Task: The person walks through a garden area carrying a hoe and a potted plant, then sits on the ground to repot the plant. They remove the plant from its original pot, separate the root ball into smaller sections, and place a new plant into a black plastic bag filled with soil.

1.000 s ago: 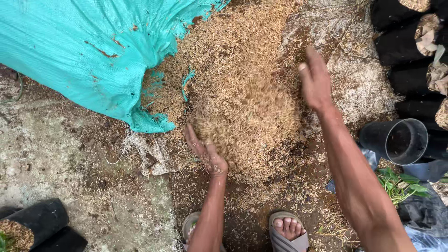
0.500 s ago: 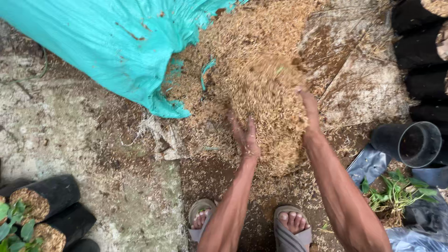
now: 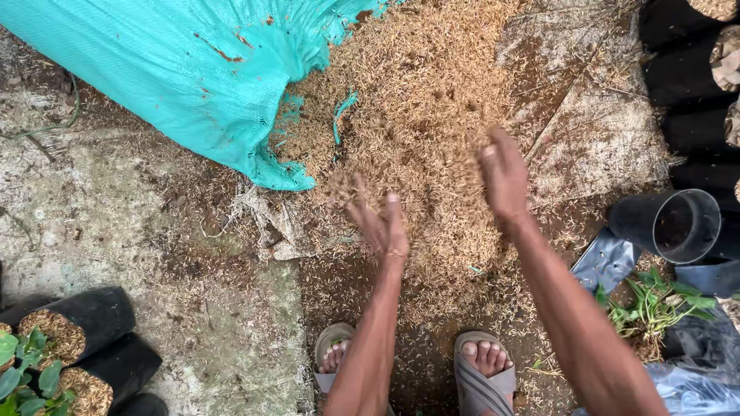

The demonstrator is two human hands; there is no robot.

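The heap of rice husks (image 3: 416,131) lay on the ground directly ahead of both hands, its long axis running away toward the turquoise sack (image 3: 177,69), with the left hand (image 3: 381,223) and right hand (image 3: 505,173) open, empty, flanking its near edge.

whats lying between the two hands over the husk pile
In the head view, only the heap of tan husks shows between the left hand and the right hand; nothing else lies in that gap. Both hands are open.
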